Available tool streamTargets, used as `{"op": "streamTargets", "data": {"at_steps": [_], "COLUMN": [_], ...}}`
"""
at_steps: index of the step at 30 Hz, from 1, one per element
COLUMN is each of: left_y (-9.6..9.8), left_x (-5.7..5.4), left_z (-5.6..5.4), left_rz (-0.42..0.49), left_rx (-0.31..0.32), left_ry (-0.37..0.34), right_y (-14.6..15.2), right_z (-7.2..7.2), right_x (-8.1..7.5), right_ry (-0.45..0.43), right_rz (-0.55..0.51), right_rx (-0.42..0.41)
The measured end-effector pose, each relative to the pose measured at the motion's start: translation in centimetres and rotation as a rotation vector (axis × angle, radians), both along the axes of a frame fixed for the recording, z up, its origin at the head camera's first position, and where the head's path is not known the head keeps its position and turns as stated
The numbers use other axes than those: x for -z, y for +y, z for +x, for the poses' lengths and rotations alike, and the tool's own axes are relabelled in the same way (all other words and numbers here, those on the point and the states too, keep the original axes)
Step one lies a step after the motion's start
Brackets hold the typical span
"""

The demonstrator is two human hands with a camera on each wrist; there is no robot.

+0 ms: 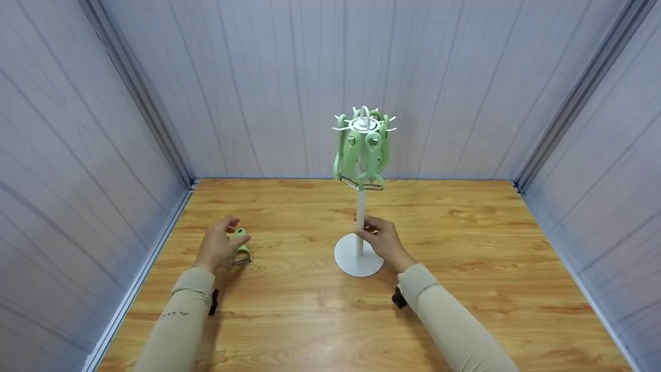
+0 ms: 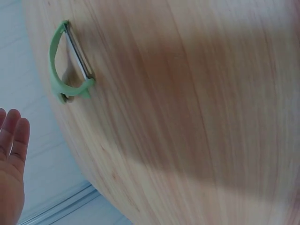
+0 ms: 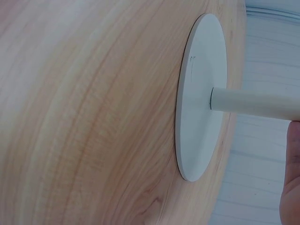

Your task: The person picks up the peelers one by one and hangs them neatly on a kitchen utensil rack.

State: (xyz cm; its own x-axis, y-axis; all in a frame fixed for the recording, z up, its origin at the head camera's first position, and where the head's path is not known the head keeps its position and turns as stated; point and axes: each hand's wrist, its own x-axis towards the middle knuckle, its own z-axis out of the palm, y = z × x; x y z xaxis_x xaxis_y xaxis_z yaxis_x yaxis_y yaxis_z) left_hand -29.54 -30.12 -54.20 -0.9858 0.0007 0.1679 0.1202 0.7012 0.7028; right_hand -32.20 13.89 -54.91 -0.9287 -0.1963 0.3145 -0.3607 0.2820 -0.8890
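Observation:
A green Y-shaped peeler (image 1: pixel 240 233) lies on the wooden table at the left. My left hand (image 1: pixel 218 247) hovers beside it, thumb and fingers spread apart around its handle end. In the left wrist view the peeler (image 2: pixel 54 61) shows its metal blade, and the fingers of the left hand (image 2: pixel 11 164) are apart from it. My right hand (image 1: pixel 383 242) grips the white pole (image 1: pixel 361 206) of a standing rack just above its round base (image 1: pixel 356 266). Several green peelers (image 1: pixel 351 155) hang by their handle holes from the hooks at the rack's top.
The wooden table (image 1: pixel 289 320) carries the rack near its middle. Pale panel walls (image 1: pixel 268 88) enclose it at the back and both sides. A small loop (image 1: pixel 365 116) tops the rack, with bare hook tips (image 1: pixel 392 128) sticking out at the right.

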Motion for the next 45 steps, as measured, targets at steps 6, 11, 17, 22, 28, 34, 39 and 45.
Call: {"op": "streamTargets", "data": {"at_steps": [6, 11, 17, 22, 28, 34, 39, 45], "left_y": [-0.1, -0.1, 0.1, 0.3, 0.8, 0.9, 1.1, 1.0], "left_x": [0.9, 1.4, 1.9, 2.0, 2.2, 2.2, 2.2, 2.4], "left_z": [-0.2, -0.3, -0.5, -0.5, -0.7, -1.0, -1.1, -1.1], "left_rz": [0.011, 0.010, 0.008, -0.002, -0.019, -0.023, -0.016, -0.007], "left_rx": [-0.011, -0.027, -0.032, -0.029, -0.043, -0.033, 0.000, -0.027], "left_ry": [-0.085, -0.136, -0.202, -0.230, -0.215, -0.217, -0.232, -0.273], "right_y": [0.0, 0.0, 0.0, 0.0, 0.0, 0.0, 0.1, 0.1], "right_z": [0.1, 0.1, 0.1, 0.1, 0.1, 0.1, 0.1, 0.0], "right_x": [-0.1, -0.1, 0.0, 0.1, 0.0, -0.1, 0.1, 0.2], "right_ry": [-0.003, -0.004, 0.001, -0.019, -0.029, -0.027, -0.023, -0.013], "right_rz": [0.001, -0.004, -0.004, -0.005, 0.012, 0.005, 0.007, 0.000], "right_rx": [-0.001, -0.002, 0.001, 0.003, 0.002, -0.001, 0.002, 0.008]}}
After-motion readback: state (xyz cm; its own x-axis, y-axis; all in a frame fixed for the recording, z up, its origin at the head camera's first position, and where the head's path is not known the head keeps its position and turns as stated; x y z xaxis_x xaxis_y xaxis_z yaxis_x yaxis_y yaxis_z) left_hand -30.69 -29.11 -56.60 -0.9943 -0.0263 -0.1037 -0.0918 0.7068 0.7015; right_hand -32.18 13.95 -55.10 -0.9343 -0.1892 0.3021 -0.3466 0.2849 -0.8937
